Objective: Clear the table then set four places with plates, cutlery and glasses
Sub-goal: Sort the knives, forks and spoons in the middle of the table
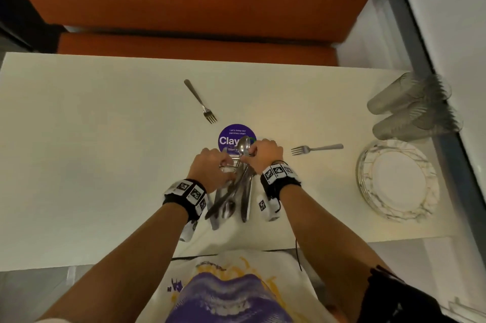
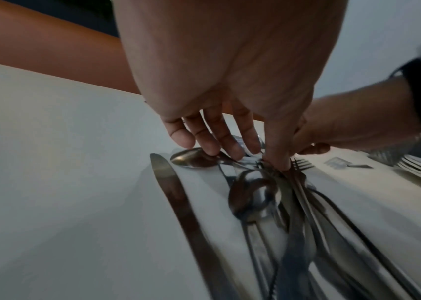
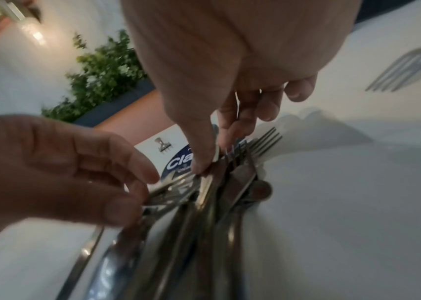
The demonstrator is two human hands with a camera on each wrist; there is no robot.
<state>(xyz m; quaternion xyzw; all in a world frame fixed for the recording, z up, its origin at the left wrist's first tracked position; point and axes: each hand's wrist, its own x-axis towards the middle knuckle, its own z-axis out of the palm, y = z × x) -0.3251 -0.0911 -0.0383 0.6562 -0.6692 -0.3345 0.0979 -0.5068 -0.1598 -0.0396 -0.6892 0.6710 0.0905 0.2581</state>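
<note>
I have both hands down on a bundle of cutlery at the middle of the white table, near its front edge. It is a loose sheaf of plain steel pieces: knives, forks and spoons lying roughly parallel, handles mostly pointing back toward me, with one spoon sticking out at the far end over a round purple sticker. My left hand has its fingers bent down onto the pile, the tips touching a spoon bowl and the handles beside it, thumb pressed in among the fork tines; I cannot tell whether it actually has hold of a piece. My right hand pinches the upper end of the bundle between thumb and curled fingers. One knife lies flat just left of the heap. Two single forks lie apart from it: a far fork beyond the sticker and a right fork. At the right end sit stacked plates with marbled rims and clear glasses lying on their sides.
</note>
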